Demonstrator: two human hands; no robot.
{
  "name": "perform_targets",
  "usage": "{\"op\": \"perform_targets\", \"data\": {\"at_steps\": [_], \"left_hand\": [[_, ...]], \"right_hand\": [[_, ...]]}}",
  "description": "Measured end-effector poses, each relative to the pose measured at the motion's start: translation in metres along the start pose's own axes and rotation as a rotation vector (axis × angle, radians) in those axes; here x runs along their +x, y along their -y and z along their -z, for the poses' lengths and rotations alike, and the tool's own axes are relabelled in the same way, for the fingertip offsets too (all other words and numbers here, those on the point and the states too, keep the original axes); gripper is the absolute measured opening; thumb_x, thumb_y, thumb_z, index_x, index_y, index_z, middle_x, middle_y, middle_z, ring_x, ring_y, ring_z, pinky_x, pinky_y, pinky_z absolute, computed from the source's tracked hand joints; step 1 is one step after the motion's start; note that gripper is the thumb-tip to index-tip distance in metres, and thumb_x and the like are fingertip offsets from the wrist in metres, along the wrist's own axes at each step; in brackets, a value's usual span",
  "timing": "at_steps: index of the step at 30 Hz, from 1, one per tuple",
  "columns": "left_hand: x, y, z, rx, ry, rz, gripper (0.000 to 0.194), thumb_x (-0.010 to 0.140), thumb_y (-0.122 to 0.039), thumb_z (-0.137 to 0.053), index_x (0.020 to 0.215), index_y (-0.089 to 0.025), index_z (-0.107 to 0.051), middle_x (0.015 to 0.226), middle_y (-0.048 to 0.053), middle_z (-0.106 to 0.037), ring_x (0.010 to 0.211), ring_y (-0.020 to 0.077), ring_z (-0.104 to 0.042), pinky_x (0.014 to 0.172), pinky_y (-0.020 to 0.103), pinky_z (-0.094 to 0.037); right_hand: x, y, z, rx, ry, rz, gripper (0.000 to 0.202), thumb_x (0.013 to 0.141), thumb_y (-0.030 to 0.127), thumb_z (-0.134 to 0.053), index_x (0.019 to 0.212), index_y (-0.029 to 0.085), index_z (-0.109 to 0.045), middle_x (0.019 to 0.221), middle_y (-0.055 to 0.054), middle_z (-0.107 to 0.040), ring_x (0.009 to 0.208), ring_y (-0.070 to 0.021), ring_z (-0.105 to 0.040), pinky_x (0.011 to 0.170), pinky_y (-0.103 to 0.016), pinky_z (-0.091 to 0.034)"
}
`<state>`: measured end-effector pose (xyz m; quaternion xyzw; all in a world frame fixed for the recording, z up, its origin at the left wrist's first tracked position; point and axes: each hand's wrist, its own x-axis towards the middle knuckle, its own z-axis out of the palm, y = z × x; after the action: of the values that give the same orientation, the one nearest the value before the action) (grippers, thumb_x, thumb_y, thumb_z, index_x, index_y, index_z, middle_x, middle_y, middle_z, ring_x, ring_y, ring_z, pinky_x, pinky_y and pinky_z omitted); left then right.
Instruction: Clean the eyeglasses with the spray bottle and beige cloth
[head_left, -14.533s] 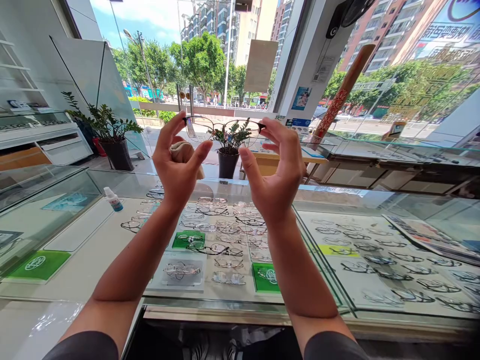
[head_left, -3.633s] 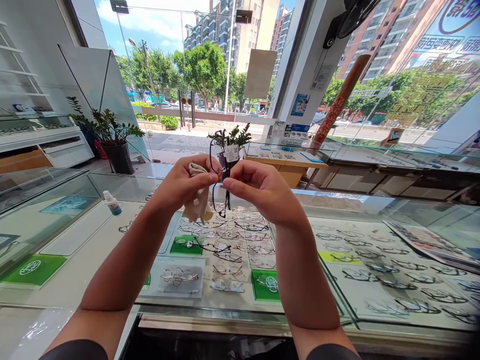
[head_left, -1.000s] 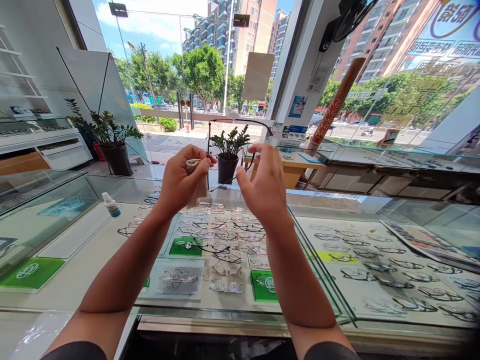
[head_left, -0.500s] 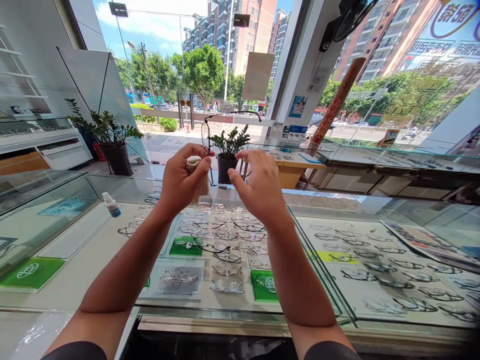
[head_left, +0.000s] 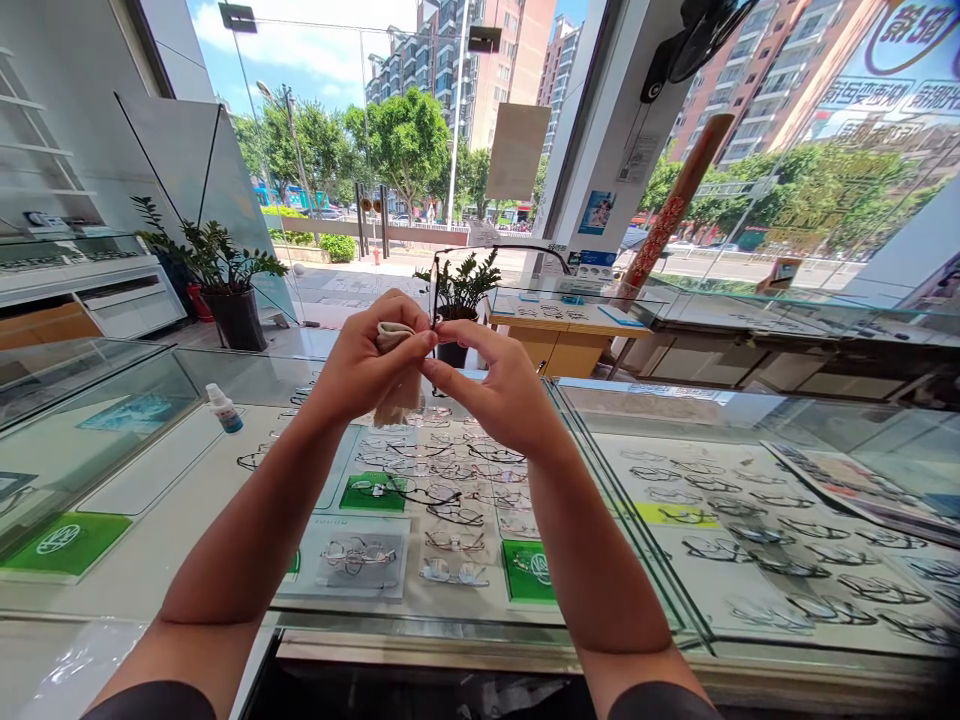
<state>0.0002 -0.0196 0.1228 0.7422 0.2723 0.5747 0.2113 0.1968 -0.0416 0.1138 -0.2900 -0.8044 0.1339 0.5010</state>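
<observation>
A thin dark-framed pair of glasses is held up above the glass counter, one temple arm reaching to the right. My left hand is closed on the frame and also holds a folded beige cloth, which hangs below the fingers. My right hand meets it at the middle of the frame, thumb and index fingertip at the glasses close to the left thumb. The lower part of the glasses is mostly hidden behind the fingers.
Under the hands, a glass display case holds rows of eyeglasses and green cards. A small spray bottle stands at the left. More eyeglasses lie in the right-hand case. Potted plants and windows are beyond.
My right hand has moved left to the glasses and its fingers have closed on them. The glasses have shifted slightly right and turned, and more of the cloth shows below my left hand.
</observation>
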Motion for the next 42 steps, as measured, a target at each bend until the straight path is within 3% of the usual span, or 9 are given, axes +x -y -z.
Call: {"op": "perform_targets", "data": {"at_steps": [4,11,16,19,23,31,38,42], "left_hand": [[0.001,0.000,0.004,-0.053,0.041,0.036,0.041,0.083,-0.056,-0.087,0.077,-0.023,-0.064,0.082,0.003,-0.062,0.066,0.0147,-0.053,0.057,0.031,-0.047],[-0.004,-0.001,0.013,0.107,0.083,0.008,0.032,0.088,-0.048,-0.082,0.078,-0.023,-0.066,0.088,0.005,-0.070,0.076,0.0180,-0.063,0.064,0.031,-0.053],[-0.008,-0.012,0.026,0.119,0.081,0.138,0.033,0.091,-0.052,-0.080,0.083,-0.023,-0.066,0.067,0.000,-0.060,0.055,0.0135,-0.047,0.049,0.029,-0.037],[-0.010,-0.010,0.033,0.178,0.058,0.217,0.032,0.089,-0.050,-0.079,0.083,-0.022,-0.067,0.068,0.001,-0.062,0.058,0.0146,-0.051,0.054,0.030,-0.039],[-0.029,0.016,0.033,0.295,0.111,0.402,0.030,0.092,-0.047,-0.069,0.082,-0.019,-0.068,0.076,0.003,-0.070,0.067,0.0161,-0.058,0.064,0.030,-0.044],[-0.110,0.087,0.031,0.458,0.180,0.750,0.027,0.088,-0.043,-0.062,0.072,-0.021,-0.064,0.070,0.003,-0.067,0.067,0.0212,-0.059,0.068,0.034,-0.043],[-0.144,0.109,0.029,0.543,0.111,0.718,0.020,0.088,-0.043,-0.064,0.086,-0.023,-0.068,0.083,0.005,-0.076,0.085,0.0288,-0.070,0.076,0.037,-0.046],[-0.146,0.112,0.043,0.487,-0.055,0.638,0.024,0.091,-0.047,-0.063,0.092,-0.023,-0.068,0.106,0.009,-0.081,0.097,0.0298,-0.074,0.088,0.040,-0.053]], "right_hand": [[-0.001,0.004,0.002,0.047,0.047,0.001,0.029,0.105,0.047,-0.074,0.121,0.024,-0.077,0.123,-0.006,-0.084,0.113,-0.0235,-0.076,0.104,-0.041,-0.057],[-0.003,0.012,0.006,-0.138,0.094,0.028,0.020,0.108,0.039,-0.069,0.119,0.024,-0.075,0.121,-0.007,-0.083,0.111,-0.0237,-0.076,0.098,-0.039,-0.054],[-0.005,0.014,0.013,-0.193,0.053,0.010,0.021,0.108,0.039,-0.068,0.119,0.022,-0.075,0.120,-0.008,-0.083,0.107,-0.0237,-0.074,0.094,-0.038,-0.053],[-0.006,0.014,0.019,-0.199,0.037,0.004,0.022,0.107,0.040,-0.068,0.117,0.022,-0.075,0.116,-0.007,-0.082,0.106,-0.0246,-0.074,0.092,-0.039,-0.052],[-0.007,0.013,0.023,-0.188,0.018,0.025,0.024,0.106,0.041,-0.066,0.116,0.022,-0.075,0.114,-0.008,-0.081,0.106,-0.0264,-0.073,0.091,-0.041,-0.051],[-0.008,0.016,0.022,-0.173,0.033,0.060,0.027,0.106,0.044,-0.064,0.117,0.022,-0.075,0.112,-0.008,-0.079,0.105,-0.0269,-0.072,0.091,-0.043,-0.052],[-0.009,0.017,0.020,-0.175,0.035,0.082,0.023,0.104,0.038,-0.067,0.116,0.021,-0.076,0.117,-0.008,-0.082,0.108,-0.0278,-0.076,0.092,-0.044,-0.053],[-0.009,0.016,0.020,-0.177,0.034,0.087,0.023,0.104,0.038,-0.068,0.117,0.021,-0.076,0.117,-0.009,-0.083,0.109,-0.0286,-0.077,0.092,-0.044,-0.055]]}}
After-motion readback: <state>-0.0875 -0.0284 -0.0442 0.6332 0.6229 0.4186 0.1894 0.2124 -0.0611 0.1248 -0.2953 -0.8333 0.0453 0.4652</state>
